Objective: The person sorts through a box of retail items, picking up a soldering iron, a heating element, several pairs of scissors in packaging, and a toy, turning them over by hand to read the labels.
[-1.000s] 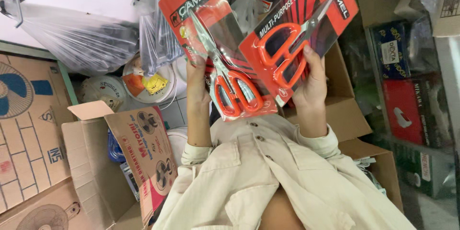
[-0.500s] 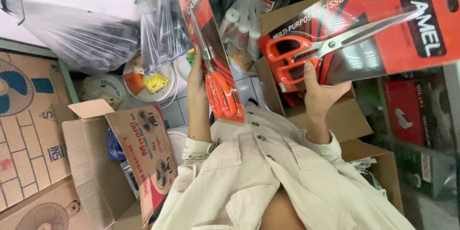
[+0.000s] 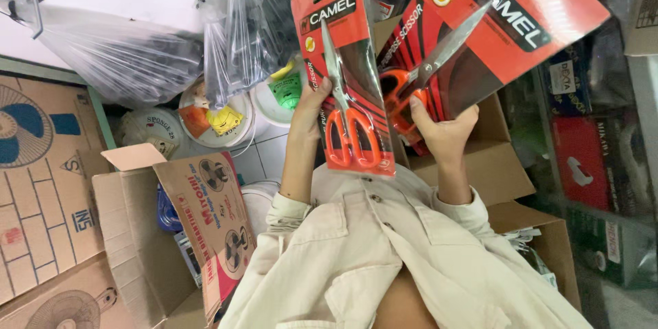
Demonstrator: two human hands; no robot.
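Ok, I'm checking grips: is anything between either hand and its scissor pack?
Nothing visible. The left hand grips the smaller red scissor pack by its edge, and the right hand holds the larger pack from below. The smaller pack only overlaps the larger one's corner.

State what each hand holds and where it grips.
The left hand grips a red carded pair of scissors by the card's left edge, near the orange handles. The right hand grips a second carded pair at its lower end.
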